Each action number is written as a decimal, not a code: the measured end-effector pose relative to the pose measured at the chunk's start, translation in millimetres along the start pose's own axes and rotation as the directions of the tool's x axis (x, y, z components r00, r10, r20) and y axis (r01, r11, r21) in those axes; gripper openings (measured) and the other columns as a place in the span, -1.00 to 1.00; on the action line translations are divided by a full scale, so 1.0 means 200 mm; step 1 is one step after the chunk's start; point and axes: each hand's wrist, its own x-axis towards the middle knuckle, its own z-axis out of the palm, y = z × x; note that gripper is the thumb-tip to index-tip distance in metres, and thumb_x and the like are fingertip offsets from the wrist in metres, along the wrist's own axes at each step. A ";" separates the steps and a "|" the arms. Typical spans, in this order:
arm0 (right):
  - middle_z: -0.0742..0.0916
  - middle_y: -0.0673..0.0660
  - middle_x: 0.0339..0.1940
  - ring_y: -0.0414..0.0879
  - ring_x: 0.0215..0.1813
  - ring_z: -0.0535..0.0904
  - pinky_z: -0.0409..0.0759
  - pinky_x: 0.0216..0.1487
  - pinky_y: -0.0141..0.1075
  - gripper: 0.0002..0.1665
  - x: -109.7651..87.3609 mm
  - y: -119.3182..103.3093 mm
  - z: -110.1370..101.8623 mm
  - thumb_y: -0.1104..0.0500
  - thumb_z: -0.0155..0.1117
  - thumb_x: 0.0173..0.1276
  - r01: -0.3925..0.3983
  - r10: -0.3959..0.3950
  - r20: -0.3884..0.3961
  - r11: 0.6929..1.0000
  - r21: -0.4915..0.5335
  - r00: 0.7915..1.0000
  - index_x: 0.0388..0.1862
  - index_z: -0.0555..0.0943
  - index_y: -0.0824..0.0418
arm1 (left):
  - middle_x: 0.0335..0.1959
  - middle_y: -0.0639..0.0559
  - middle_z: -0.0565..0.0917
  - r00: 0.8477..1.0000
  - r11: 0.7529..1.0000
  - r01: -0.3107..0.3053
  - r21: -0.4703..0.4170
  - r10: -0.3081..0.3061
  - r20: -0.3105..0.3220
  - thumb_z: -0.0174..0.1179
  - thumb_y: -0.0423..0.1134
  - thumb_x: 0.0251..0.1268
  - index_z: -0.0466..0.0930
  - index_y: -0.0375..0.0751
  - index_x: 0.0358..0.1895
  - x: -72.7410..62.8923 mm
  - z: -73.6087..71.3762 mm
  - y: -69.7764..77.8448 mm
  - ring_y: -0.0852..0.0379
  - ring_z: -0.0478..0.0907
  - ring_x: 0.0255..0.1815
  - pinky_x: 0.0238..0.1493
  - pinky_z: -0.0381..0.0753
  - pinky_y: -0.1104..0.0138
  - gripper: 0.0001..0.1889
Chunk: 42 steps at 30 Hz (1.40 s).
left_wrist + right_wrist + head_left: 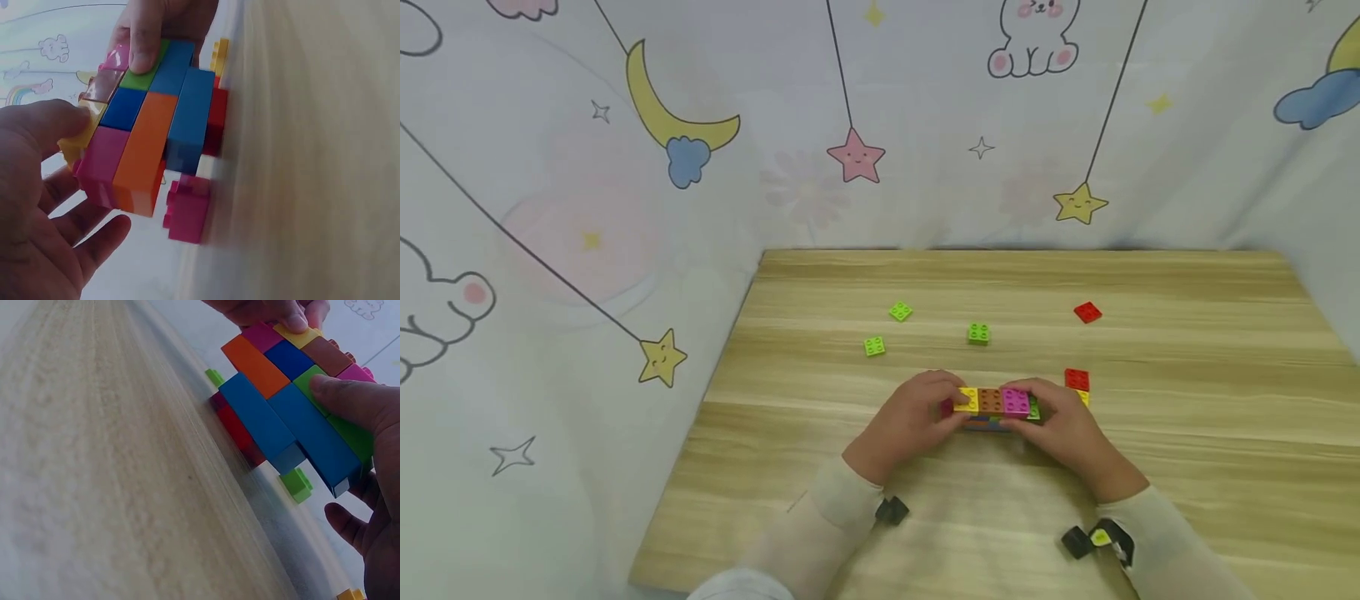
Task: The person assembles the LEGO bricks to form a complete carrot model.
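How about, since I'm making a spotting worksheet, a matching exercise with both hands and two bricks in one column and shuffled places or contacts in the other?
1. Left hand
2. Right hand
3. Brown brick
4. Lone red brick

A. Thumb on a green brick
B. On the tabletop, untouched
C. Thumb on the yellow brick
D. Between the yellow brick and a pink brick

Pairs: 1-C, 2-A, 3-D, 4-B

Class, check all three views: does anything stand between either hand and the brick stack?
Nothing visible does. The left hand touches the brick stack at a yellow brick; the right hand rests its thumb on a green brick.
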 end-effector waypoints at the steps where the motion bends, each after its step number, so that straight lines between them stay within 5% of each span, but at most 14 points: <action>1: 0.80 0.00 0.00 -0.22 0.05 0.68 0.50 0.15 -0.57 -0.47 0.00 0.00 0.00 0.28 0.68 0.09 0.004 -0.004 0.001 1.000 0.008 1.000 0.07 0.72 0.12 | 0.00 0.05 0.72 1.000 1.000 0.011 -0.010 -0.011 0.003 0.49 -0.28 0.26 0.67 -0.14 -0.13 -0.01 0.00 0.00 0.16 0.60 0.01 0.15 0.58 0.38 -0.80; 8: 0.79 0.00 0.04 -0.18 0.07 0.68 0.50 0.16 -0.56 -0.45 0.02 0.00 0.02 0.25 0.67 0.12 0.020 -0.020 0.019 1.000 0.009 1.000 0.11 0.71 0.09 | 0.03 0.12 0.74 0.986 0.979 0.165 -0.120 -0.164 0.019 0.54 -0.25 0.21 0.60 -0.11 0.22 -0.04 0.01 -0.08 0.28 0.63 -0.06 0.06 0.68 0.26 -0.49; 13: 0.79 0.02 0.06 -0.16 0.08 0.68 0.51 0.16 -0.55 -0.42 0.02 0.01 0.04 0.27 0.67 0.12 0.034 -0.034 0.017 0.999 0.002 0.999 0.15 0.70 0.13 | 0.03 0.19 0.76 0.974 0.957 0.227 -0.182 -0.220 0.058 0.55 -0.22 0.19 0.72 -0.08 0.12 -0.05 0.02 -0.13 0.35 0.62 -0.07 0.04 0.67 0.29 -0.58; 20: 0.77 0.09 0.15 -0.17 0.17 0.64 0.46 0.23 -0.51 -0.34 0.03 0.03 0.04 0.33 0.60 0.19 0.052 -0.052 0.011 0.999 0.007 0.999 0.29 0.63 0.25 | 0.02 0.14 0.76 0.974 0.949 0.226 -0.219 -0.222 0.044 0.54 -0.27 0.20 0.71 -0.11 0.13 -0.07 0.00 -0.14 0.30 0.62 -0.09 0.02 0.68 0.30 -0.59; 26: 0.75 0.29 0.13 -0.06 0.13 0.61 0.49 0.19 -0.41 -0.54 0.08 0.08 0.00 0.46 0.22 0.41 0.038 -0.030 -0.063 0.989 0.139 0.998 0.28 0.60 0.37 | 0.01 0.19 0.75 0.975 0.950 0.220 -0.221 -0.217 0.041 0.54 -0.24 0.20 0.70 -0.07 0.13 -0.08 -0.01 -0.17 0.29 0.60 -0.10 0.02 0.67 0.31 -0.58; 31: 0.73 0.33 0.14 -0.26 0.17 0.60 0.42 0.23 -0.57 -0.65 0.16 0.12 -0.01 0.32 0.05 0.63 -0.041 0.063 -0.133 0.986 0.160 0.989 0.26 0.63 0.34 | 0.04 0.19 0.74 0.971 0.937 0.241 -0.252 -0.231 0.067 0.56 -0.23 0.18 0.70 -0.04 0.15 -0.08 0.00 -0.19 0.27 0.60 -0.08 0.04 0.67 0.27 -0.55; 35: 0.73 0.24 0.18 -0.25 0.18 0.59 0.47 0.21 -0.50 -0.62 0.25 0.16 -0.02 0.11 0.09 0.67 -0.137 0.150 -0.137 0.985 0.103 0.979 0.27 0.64 0.25 | 0.05 0.20 0.74 0.961 0.921 0.275 -0.276 -0.259 0.096 0.56 -0.21 0.18 0.71 -0.03 0.13 -0.08 0.00 -0.20 0.27 0.61 -0.08 0.02 0.67 0.30 -0.57; 42: 0.67 0.24 0.26 0.20 0.32 0.52 0.42 0.36 0.16 -0.47 0.42 0.26 -0.05 -0.04 0.29 0.54 -0.176 0.167 -0.062 0.964 -0.200 0.984 0.33 0.60 0.23 | 0.05 0.22 0.74 0.963 0.924 0.268 -0.272 -0.248 0.106 0.56 -0.21 0.18 0.71 -0.03 0.12 -0.07 0.03 -0.22 0.30 0.62 -0.05 0.05 0.65 0.34 -0.57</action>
